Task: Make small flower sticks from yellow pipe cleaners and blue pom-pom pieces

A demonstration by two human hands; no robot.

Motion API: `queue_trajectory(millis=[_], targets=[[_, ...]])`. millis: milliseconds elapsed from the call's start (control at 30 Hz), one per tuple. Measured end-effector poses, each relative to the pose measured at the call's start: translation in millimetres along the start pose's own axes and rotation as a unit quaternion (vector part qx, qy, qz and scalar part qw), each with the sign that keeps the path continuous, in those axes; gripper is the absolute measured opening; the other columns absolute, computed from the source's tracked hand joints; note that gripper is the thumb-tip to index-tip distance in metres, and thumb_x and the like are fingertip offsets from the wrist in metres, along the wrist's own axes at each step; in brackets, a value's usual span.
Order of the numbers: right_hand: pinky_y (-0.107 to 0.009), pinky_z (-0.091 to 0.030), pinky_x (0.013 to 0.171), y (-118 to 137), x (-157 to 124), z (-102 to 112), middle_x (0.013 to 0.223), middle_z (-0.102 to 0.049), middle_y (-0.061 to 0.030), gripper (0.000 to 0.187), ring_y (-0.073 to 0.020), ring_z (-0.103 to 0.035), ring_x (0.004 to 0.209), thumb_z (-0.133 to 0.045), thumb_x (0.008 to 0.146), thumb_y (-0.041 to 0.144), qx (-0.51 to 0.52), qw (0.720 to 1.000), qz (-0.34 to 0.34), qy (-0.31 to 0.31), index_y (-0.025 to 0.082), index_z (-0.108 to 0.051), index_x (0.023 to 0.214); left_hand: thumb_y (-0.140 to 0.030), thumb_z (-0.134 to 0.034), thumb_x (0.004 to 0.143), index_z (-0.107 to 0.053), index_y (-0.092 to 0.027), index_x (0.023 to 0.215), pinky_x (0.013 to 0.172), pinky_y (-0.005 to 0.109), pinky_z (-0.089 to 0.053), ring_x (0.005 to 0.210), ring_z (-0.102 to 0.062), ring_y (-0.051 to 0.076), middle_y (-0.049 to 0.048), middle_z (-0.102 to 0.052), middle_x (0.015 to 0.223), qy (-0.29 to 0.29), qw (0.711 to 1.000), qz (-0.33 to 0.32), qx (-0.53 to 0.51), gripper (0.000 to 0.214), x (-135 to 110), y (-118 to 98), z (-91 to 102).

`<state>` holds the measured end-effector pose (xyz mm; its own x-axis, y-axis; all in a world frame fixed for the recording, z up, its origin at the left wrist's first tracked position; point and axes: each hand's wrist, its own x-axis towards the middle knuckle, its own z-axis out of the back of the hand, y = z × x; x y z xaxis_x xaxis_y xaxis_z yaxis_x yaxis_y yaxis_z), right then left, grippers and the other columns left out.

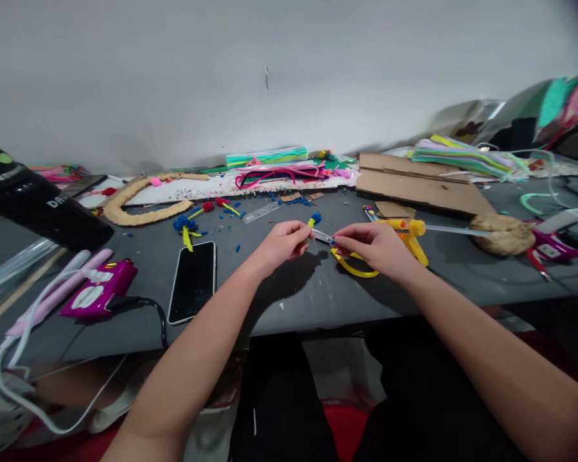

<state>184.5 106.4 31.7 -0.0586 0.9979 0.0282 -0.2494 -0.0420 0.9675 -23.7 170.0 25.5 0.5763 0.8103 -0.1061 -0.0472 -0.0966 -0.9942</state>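
Note:
My left hand [289, 240] is closed in a pinch over the table, with a blue-and-yellow fuzzy piece [314, 220] showing at its fingertips. My right hand [366, 244] pinches a small dark blue bit [332, 242] facing it. Silvery scissor blades [322, 236] show between the two hands, and a yellow scissor handle [354, 268] curves under my right hand; whether a hand supports the scissors I cannot tell. A similar blue fuzzy flower [185, 228] with yellow parts lies left of my left hand, above a phone [192, 282].
A yellow glue gun [411, 237] with a clear stick is right of my right hand. Cardboard [414, 183], a curved tan strip [120, 208], a ruler [261, 212] and blue scraps lie behind. At left are a black tumbler [43, 205] and a magenta box [101, 289] with cables.

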Motion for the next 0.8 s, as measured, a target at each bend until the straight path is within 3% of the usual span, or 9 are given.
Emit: queue_trajectory(millis=[200,467,800], targets=[[-0.034,-0.057,0.079,0,-3,-15,0.083,-0.074,-0.0044,0.028,-0.0177,-0.070,0.077,-0.079,0.072,0.041,0.084,0.995,0.019,-0.044,0.019,-0.074,0.090,-0.041,-0.068,0.083,-0.056,-0.015,0.080,0.044,0.019,-0.023,0.047,-0.038,0.004,-0.0038,-0.050,0.061,0.033,0.999,-0.017,-0.035,0.029,-4,1,-15.0],[-0.029,-0.053,0.072,5,-2,-29,0.081,-0.070,-0.0047,0.033,-0.0154,-0.064,0.073,-0.075,0.074,0.047,0.061,0.997,0.019,-0.041,0.017,-0.071,0.086,-0.043,-0.068,0.083,-0.054,-0.015,0.081,0.044,0.018,-0.021,0.047,-0.037,0.004,-0.0038,-0.050,0.061,0.055,0.997,-0.031,-0.053,0.031,0,9,-14.3],[-0.026,-0.049,0.066,2,0,-26,0.076,-0.063,-0.0010,0.035,-0.0119,-0.058,0.066,-0.072,0.078,0.051,0.089,0.996,0.009,0.020,0.017,-0.065,0.084,-0.040,-0.067,0.083,-0.051,-0.015,0.077,0.043,0.019,-0.019,0.045,-0.034,0.003,-0.0039,-0.050,0.059,0.076,0.994,-0.026,-0.074,0.030,-4,5,-16.4]])
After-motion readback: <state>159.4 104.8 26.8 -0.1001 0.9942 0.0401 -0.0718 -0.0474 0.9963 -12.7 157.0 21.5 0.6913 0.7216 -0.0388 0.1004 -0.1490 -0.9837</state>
